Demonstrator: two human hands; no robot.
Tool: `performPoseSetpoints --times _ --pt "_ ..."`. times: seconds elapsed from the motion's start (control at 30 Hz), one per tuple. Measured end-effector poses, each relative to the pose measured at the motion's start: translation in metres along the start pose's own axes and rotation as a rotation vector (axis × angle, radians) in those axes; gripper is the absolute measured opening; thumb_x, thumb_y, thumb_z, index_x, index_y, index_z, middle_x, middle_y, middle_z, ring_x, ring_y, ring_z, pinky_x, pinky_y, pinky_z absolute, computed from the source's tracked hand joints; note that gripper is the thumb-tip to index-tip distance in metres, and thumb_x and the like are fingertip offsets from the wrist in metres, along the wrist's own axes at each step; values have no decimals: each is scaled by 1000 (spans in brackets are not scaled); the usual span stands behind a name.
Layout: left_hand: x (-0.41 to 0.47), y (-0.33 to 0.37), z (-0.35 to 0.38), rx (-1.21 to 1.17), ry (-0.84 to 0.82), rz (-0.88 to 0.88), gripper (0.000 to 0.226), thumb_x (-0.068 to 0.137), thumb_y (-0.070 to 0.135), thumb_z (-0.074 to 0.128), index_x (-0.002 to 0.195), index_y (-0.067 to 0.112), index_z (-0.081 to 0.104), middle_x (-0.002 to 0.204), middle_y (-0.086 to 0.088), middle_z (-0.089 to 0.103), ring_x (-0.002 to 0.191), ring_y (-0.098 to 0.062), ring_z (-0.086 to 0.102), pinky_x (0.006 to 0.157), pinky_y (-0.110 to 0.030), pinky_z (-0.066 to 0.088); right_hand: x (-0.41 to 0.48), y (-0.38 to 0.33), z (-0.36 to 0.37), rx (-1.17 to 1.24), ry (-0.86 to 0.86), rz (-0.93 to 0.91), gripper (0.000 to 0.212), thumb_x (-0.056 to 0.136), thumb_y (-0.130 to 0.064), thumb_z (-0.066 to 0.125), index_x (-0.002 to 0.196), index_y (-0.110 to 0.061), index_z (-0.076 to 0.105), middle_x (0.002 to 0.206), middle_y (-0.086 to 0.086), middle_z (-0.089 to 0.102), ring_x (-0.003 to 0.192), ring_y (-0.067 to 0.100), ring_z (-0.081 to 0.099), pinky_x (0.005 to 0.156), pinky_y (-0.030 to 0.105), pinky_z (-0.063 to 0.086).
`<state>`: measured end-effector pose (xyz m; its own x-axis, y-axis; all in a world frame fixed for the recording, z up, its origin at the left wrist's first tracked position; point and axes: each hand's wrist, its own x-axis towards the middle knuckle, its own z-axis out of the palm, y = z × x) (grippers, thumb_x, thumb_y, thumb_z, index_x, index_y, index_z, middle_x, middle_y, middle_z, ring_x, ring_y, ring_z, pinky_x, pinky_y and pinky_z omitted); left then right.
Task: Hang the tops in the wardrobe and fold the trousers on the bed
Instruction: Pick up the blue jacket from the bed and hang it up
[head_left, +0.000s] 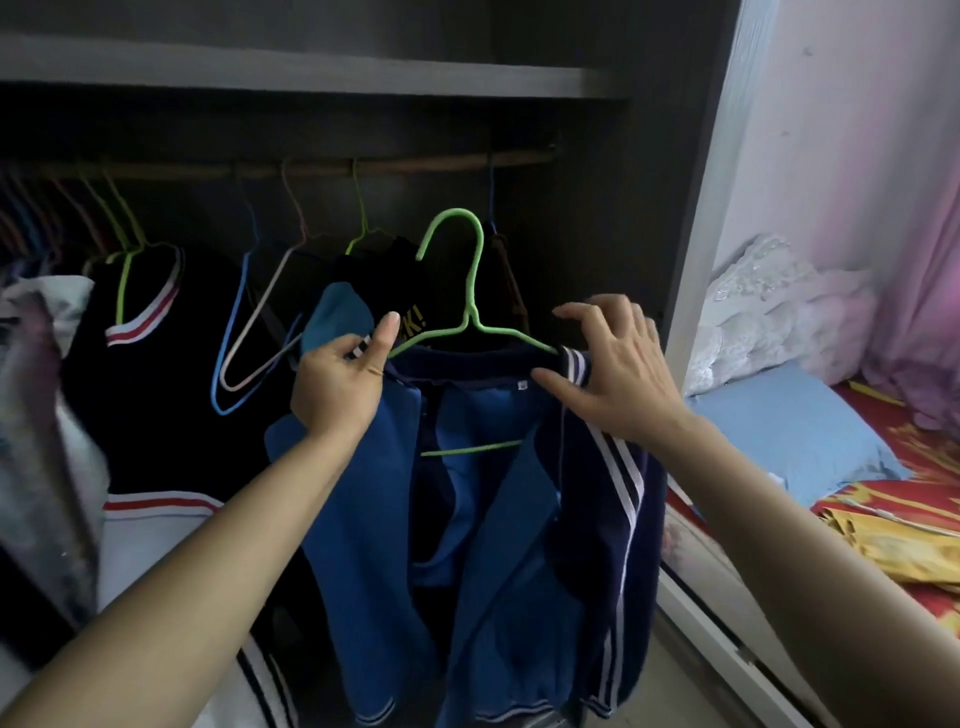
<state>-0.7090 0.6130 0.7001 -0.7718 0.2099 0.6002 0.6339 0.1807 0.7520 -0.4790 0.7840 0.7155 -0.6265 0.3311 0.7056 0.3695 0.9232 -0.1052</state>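
Hands (337, 387) (618, 374) on jacket (519, 525), hanger (471, 291) partly hidden

Blue jacket (498, 545), navy sleeves striped white, hangs open-fronted on a green hanger (470, 291). Hook upright, below the wardrobe rail (415, 165) and not on it, out in front of the dark tops (156, 364) already hung there.
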Motion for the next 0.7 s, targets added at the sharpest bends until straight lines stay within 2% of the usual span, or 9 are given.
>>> performPoseSetpoints --times 0.07,0.13,0.17,0.23,0.3,0.4,0.47,0.57,0.7 --pt "6 10 0 -13 -13 11 77 76 86 46 50 14 38 42 7 43 42 -14 39 44 -29 25 6 5 -5 -73 -123 -63 55 92 -62 50 132 -25 51 117 5 57 114 28 52 94 42 44" --pt "9 22 3 5 -8 30 74 79 81 46 48 15 37 41 3 40 43 -14 41 44 -30 25 8 3 -6 -82 -234 -18 36 97 -62 35 96 -29 49 80 3 62 88 35 63 70 42 49" --pt "8 27 6 18 -7 56 71 83 77 47 48 16 37 41 2 38 44 -15 42 45 -30 25 6 3 -2 -59 -216 10 35 98 -60 33 83 -29 39 66 1 55 77 37 61 60 39 43" --pt "5 37 16 40 -16 122 62 89 69 47 51 21 39 46 3 40 51 -20 49 50 -31 27 -2 2 -1 44 -108 77 40 99 -55 36 73 -26 30 52 -6 43 65 36 55 54 36 32" --pt "-1 45 27 66 -90 156 56 89 70 46 57 24 44 51 6 46 61 -21 54 63 -34 34 -7 4 -5 107 -55 129 45 99 -54 40 68 -23 31 50 -5 40 60 32 49 53 35 31" --pt "-4 47 39 -106 -358 143 49 78 81 42 71 35 54 64 17 57 68 0 55 79 -35 42 -12 11 -20 98 -61 191 47 99 -52 44 66 -20 34 49 -3 41 55 26 46 51 38 36" --pt "2 36 37 -286 -429 151 42 80 75 43 93 40 60 91 21 64 90 6 57 86 -29 47 -16 18 -30 104 -42 229 48 99 -50 47 65 -18 37 48 -2 40 51 20 45 50 37 35" --pt "16 5 33 -168 -395 282 59 86 65 51 124 21 58 126 5 57 121 -11 49 104 -33 41 -23 27 -46 120 -19 300 49 98 -50 50 66 -14 45 46 -1 41 47 13 42 48 35 33" --pt "13 -27 43 25 -451 317 69 80 61 67 135 22 52 148 -3 35 137 -19 32 110 -36 33 -29 27 -59 77 -3 337 48 98 -46 54 64 -13 46 48 0 39 48 13 39 49 35 33"
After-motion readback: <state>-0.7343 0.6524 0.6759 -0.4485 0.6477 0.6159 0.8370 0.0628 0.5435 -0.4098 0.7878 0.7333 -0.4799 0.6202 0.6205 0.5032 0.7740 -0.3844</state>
